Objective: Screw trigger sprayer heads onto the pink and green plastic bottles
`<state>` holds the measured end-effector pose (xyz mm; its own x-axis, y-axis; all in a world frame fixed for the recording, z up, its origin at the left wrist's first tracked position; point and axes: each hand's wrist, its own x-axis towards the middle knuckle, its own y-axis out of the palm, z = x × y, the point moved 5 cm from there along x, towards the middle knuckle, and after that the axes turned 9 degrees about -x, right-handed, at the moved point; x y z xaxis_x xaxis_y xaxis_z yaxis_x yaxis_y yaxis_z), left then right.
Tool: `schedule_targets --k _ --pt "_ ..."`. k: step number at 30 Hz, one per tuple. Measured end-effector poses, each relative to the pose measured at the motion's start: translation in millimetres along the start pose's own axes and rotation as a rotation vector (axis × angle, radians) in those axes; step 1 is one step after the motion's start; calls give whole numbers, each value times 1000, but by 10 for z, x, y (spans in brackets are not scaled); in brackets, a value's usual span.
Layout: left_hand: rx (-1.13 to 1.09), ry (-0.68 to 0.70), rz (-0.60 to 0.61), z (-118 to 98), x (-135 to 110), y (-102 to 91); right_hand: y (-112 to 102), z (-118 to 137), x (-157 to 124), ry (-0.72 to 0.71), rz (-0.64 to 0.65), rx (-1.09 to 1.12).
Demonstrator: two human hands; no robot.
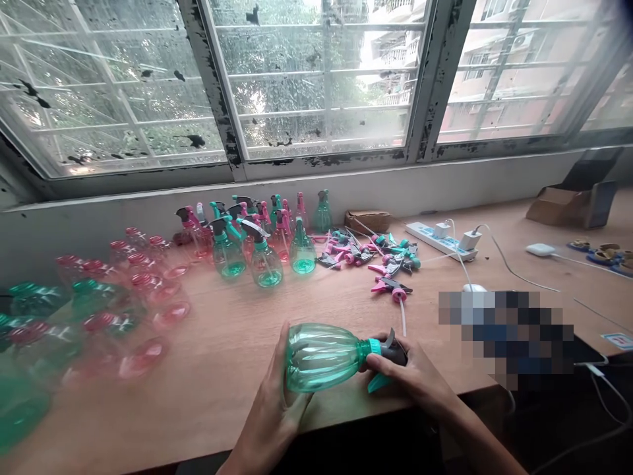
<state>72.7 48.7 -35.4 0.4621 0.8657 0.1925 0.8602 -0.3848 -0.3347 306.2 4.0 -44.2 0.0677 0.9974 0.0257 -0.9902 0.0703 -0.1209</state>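
Observation:
A green transparent spray bottle (324, 359) lies sideways in the air above the table's front edge, its base to the left. My left hand (281, 389) is wrapped round the base end. At the neck, my right hand (415, 376) is closed on the spray head (390, 349), which is dark grey with a teal collar and trigger. The head sits on the bottle's mouth; whether it is screwed tight I cannot tell. Beyond my hands is a heap of loose pink and teal spray heads (366, 251), with one pink spray head (398, 293) nearest me.
Several capped spray bottles (267, 264) stand at the back by the window. Pink and green bottles without heads (148, 284) crowd the left. A power strip (440, 241) with chargers and cables lies right of the heap, near a cardboard box (561, 204).

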Motion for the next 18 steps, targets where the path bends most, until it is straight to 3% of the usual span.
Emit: schedule_targets --k 5,11,18 --pt "28 4 25 -90 2 3 2 21 -37 3 28 -9" --pt "-5 11 2 -68 -21 7 8 -54 -43 45 40 119" --pt "-58 -25 8 -83 -1 -13 23 2 -63 54 43 108"
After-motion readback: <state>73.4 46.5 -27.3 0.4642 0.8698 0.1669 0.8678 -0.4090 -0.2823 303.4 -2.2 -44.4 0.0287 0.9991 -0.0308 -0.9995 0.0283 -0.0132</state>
